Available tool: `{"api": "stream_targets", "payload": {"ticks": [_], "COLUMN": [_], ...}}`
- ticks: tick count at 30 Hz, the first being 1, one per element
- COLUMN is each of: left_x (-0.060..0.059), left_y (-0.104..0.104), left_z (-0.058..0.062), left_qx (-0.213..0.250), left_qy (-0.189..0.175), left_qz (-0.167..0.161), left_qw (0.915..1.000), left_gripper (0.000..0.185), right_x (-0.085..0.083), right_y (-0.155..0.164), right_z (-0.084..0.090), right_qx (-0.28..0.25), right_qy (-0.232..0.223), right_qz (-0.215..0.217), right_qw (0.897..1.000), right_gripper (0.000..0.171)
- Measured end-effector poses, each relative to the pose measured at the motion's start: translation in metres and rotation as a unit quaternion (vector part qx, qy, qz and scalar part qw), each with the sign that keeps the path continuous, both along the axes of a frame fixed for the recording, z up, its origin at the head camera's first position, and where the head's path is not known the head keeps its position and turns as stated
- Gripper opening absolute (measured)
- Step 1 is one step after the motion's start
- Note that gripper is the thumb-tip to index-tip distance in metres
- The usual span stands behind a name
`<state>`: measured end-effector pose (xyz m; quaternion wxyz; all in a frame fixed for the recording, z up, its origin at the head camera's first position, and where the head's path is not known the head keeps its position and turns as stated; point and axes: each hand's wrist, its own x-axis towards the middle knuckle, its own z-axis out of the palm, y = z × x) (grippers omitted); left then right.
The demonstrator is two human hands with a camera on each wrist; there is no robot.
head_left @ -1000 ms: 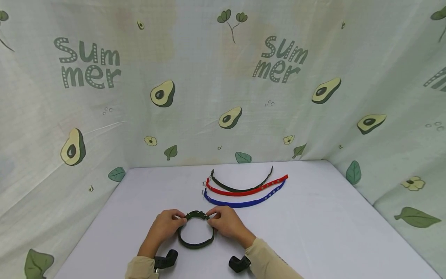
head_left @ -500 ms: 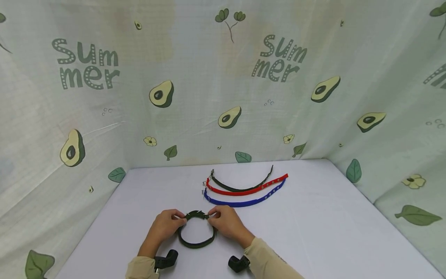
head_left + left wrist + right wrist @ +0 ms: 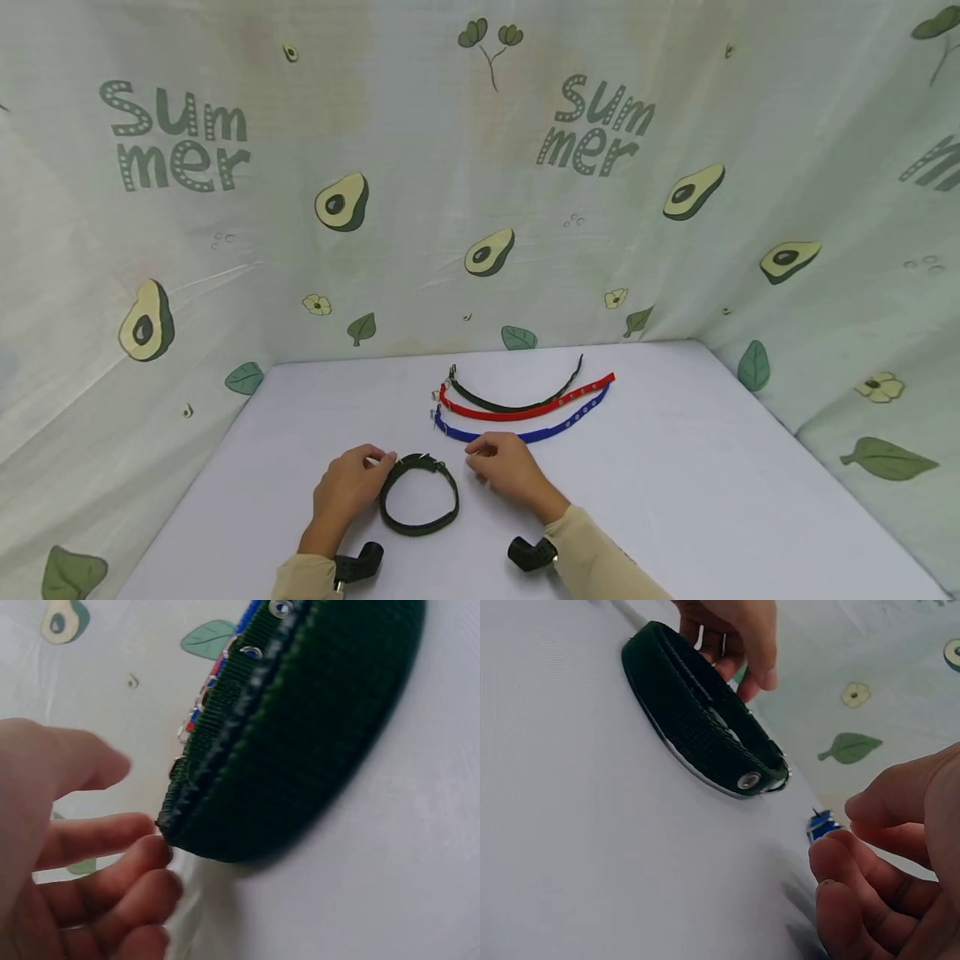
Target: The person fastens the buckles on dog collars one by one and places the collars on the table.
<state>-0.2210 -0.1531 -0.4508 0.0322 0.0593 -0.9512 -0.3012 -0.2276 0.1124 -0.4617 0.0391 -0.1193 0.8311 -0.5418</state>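
A dark green pet collar (image 3: 420, 530) stands on its edge on the table as a buckled loop. My left hand (image 3: 345, 487) is at its left side, fingertips right at the band. In the left wrist view the thumb is apart from the collar (image 3: 300, 735) and the other fingers are bent loosely by its end. My right hand (image 3: 513, 475) is off to the right of the loop, fingers loosely curled around nothing. From the right wrist view, a metal eyelet and the buckle show on the near end of the collar (image 3: 682, 727).
Behind the hands lie three unbuckled collars: a dark green one (image 3: 476, 399), a red one (image 3: 525, 414) and a blue one (image 3: 551, 431). My right hand overlaps the blue one in the head view. Printed cloth (image 3: 420, 283) hangs around the white table (image 3: 675, 500).
My right hand has let go of the collar's buckle end and moved away to the right. My left fingers have loosened at the collar's left side. The three collars behind lie as before.
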Motion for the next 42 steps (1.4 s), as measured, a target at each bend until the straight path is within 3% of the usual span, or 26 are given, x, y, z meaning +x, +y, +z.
{"api": "stream_targets", "payload": {"ticks": [9, 14, 18, 23, 27, 30, 37, 42], "left_x": [0.0, -0.003, -0.005, -0.006, -0.008, -0.008, -0.005, -0.008], "left_y": [0.006, 0.012, 0.027, 0.049, 0.062, 0.069, 0.091, 0.103], "left_z": [-0.001, 0.003, 0.009, 0.016, 0.019, 0.019, 0.023, 0.025], "left_qx": [0.018, 0.001, 0.002, 0.028, 0.032, 0.027, -0.012, -0.026], "left_qy": [0.102, 0.147, 0.163, 0.151, 0.143, 0.129, 0.097, 0.094], "left_qz": [0.043, 0.028, 0.004, -0.048, -0.066, -0.076, -0.139, -0.148], "left_qw": [0.9937, 0.9887, 0.9865, 0.9869, 0.9871, 0.9884, 0.9854, 0.9841], "left_gripper": [0.027, 0.025, 0.023, 0.019, 0.017, 0.016, 0.016, 0.015], "right_x": [-0.005, -0.004, -0.005, -0.005, -0.005, -0.007, -0.013, -0.015], "right_y": [0.043, 0.069, 0.085, 0.099, 0.105, 0.107, 0.117, 0.122], "right_z": [0.001, 0.0, 0.002, 0.002, 0.001, -0.001, -0.003, -0.007], "right_qx": [0.023, 0.026, 0.04, 0.059, 0.059, 0.058, 0.057, 0.067], "right_qy": [0.026, 0.031, 0.042, 0.048, 0.055, 0.061, 0.059, 0.062], "right_qz": [-0.032, -0.07, -0.108, -0.137, -0.136, -0.133, -0.166, -0.191], "right_qw": [0.999, 0.997, 0.992, 0.988, 0.987, 0.987, 0.983, 0.977], "right_gripper": [0.015, 0.013, 0.011, 0.011, 0.012, 0.012, 0.011, 0.013]}}
